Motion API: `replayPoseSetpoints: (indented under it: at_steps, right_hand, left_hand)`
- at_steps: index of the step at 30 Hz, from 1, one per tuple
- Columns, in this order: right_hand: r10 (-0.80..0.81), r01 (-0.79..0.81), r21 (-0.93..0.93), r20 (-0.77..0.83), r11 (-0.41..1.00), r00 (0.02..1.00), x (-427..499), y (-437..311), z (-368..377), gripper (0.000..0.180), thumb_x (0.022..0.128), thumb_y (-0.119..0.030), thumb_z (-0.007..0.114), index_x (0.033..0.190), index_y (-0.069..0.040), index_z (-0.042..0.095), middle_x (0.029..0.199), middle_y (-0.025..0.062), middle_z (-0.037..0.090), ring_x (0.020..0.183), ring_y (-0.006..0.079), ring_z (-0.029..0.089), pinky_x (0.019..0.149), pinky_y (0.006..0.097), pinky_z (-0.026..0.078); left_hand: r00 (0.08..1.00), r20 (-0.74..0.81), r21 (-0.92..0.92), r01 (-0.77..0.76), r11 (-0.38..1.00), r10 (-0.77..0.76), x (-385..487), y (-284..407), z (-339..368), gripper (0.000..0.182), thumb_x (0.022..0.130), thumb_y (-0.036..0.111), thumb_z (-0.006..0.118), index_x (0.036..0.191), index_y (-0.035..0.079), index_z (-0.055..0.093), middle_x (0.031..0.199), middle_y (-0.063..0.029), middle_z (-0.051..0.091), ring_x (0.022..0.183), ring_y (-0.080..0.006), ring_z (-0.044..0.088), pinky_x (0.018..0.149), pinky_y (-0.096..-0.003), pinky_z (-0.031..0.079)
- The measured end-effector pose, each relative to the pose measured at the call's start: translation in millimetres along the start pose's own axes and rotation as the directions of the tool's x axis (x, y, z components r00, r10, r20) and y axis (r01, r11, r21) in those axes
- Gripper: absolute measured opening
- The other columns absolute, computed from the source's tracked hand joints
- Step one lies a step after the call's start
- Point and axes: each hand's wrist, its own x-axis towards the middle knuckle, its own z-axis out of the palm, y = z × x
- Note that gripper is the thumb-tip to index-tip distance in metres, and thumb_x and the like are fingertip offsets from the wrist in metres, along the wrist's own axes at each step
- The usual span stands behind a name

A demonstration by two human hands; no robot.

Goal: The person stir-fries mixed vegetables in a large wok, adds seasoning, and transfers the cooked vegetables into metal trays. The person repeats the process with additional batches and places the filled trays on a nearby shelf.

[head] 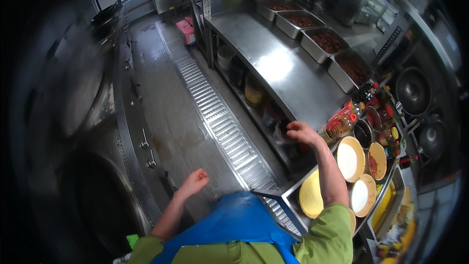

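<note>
My left hand (193, 182) hangs over the wet floor, beside the stove front, with its fingers curled together and nothing seen in it. My right hand (303, 133) is raised near the front corner of the steel table (238, 40); its fingers are bent, slightly apart, and hold nothing visible. Under my right forearm stands a round tub of yellow powder (311, 194). Beside that arm are a bowl of white powder (347, 159), a smaller white-filled bowl (359, 197) and a bowl with red bits (373, 161).
Steel pans (322, 55) of dark reddish food line the table's far side. Sauce bottles (340, 124) crowd its near end. A slotted drain grate (209, 104) runs along the floor. The stove (146, 176) with protruding valve handles lies left. A pink box (185, 31) sits ahead.
</note>
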Motion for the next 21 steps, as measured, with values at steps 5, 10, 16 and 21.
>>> replayPoseSetpoints:
  at_steps: [5, 10, 16, 21]
  right_hand:
    - [-0.028, 0.006, -0.200, -0.108, 0.980, 0.994, 77, 36, -26, 0.050, 0.079, -0.026, 0.070, 0.121, 0.001, 0.060, 0.110, 0.0130, 0.067, 0.100, 0.0214, 0.062, 0.085, 0.0330, 0.050]
    - [0.131, -0.121, 0.059, -0.229, 0.991, 0.965, 195, 101, -32, 0.055, 0.074, -0.027, 0.070, 0.122, 0.000, 0.061, 0.111, 0.0172, 0.067, 0.102, 0.0252, 0.064, 0.090, 0.0357, 0.049]
    - [0.256, -0.330, -0.164, -0.356, 0.929, 0.899, 311, 93, -58, 0.059, 0.076, -0.037, 0.065, 0.127, -0.008, 0.059, 0.131, 0.0163, 0.054, 0.125, 0.0318, 0.049, 0.102, 0.0439, 0.042]
    - [0.377, -0.504, -0.226, -0.435, 0.833, 0.818, 362, 82, -72, 0.047, 0.074, -0.038, 0.064, 0.112, -0.009, 0.067, 0.132, 0.0160, 0.055, 0.120, 0.0320, 0.054, 0.097, 0.0431, 0.046]
  left_hand:
    - [0.999, 0.039, 0.245, -0.013, 0.969, 0.004, 96, 26, -39, 0.024, 0.084, 0.018, 0.065, 0.099, 0.001, 0.060, 0.083, -0.0062, 0.065, 0.073, -0.0131, 0.061, 0.066, -0.0287, 0.049]
    - [0.973, 0.119, 0.556, 0.099, 0.825, -0.197, 166, 57, -71, 0.028, 0.082, 0.022, 0.066, 0.098, 0.000, 0.061, 0.084, -0.0104, 0.066, 0.077, -0.0179, 0.063, 0.069, -0.0321, 0.050]
    - [0.972, 0.070, 0.539, 0.150, 0.829, -0.222, 258, 80, -122, 0.031, 0.081, 0.022, 0.065, 0.101, -0.001, 0.062, 0.088, -0.0130, 0.066, 0.080, -0.0206, 0.064, 0.071, -0.0339, 0.051]
    - [0.965, 0.119, 0.480, 0.149, 0.864, -0.233, 372, 86, -156, 0.031, 0.081, 0.023, 0.066, 0.100, -0.002, 0.063, 0.089, -0.0142, 0.067, 0.079, -0.0208, 0.064, 0.072, -0.0338, 0.050]
